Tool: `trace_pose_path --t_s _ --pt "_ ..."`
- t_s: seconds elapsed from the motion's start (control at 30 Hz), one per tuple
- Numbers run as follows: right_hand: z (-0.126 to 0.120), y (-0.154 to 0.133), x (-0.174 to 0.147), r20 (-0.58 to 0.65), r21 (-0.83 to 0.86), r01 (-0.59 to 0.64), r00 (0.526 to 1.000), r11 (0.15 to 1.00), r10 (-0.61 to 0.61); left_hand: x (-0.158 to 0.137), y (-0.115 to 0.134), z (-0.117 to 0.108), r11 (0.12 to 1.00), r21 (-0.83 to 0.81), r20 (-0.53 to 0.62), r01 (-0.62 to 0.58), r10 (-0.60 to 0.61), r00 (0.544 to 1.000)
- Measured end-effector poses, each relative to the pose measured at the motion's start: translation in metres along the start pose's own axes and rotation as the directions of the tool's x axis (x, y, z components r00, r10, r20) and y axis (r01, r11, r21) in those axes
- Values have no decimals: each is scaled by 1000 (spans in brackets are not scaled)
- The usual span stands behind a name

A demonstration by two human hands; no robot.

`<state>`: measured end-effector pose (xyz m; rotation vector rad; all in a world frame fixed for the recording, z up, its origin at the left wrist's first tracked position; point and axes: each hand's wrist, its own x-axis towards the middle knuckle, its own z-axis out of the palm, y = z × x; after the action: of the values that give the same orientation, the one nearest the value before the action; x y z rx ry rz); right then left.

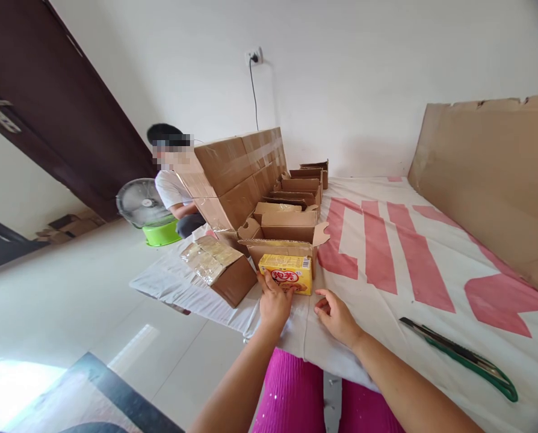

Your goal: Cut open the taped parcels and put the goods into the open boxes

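Note:
A small yellow printed box (291,278) stands on the cloth, close in front of an open cardboard box (275,248). My left hand (274,300) grips the yellow box at its left front, fingers at the left edge and thumb across the front face. Just right of it, my right hand (336,314) hovers near the cloth with loosely curled fingers apart and nothing in them. A taped cardboard box (219,264) lies to the left of my left hand.
More open cartons (301,183) run back in a row beside stacked sealed boxes (237,168). A green utility knife (461,356) lies at right on the white-and-red cloth (413,270). Behind the stack crouches a person (172,186) near a fan (140,201). A cardboard sheet (490,180) stands right.

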<state>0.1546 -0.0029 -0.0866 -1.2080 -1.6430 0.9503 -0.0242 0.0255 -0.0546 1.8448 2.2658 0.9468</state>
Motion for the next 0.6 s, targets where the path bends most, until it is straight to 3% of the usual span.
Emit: trace_pose_path --t_s 0.27,0.6 --pt "1 0 -2 -13 -21 37 999 999 -38 45 7 10 996 81 60 34 -39 997" --pt "-3 0 1 6 -18 28 1000 999 -28 107 9 35 993 -110 28 53 -50 998"
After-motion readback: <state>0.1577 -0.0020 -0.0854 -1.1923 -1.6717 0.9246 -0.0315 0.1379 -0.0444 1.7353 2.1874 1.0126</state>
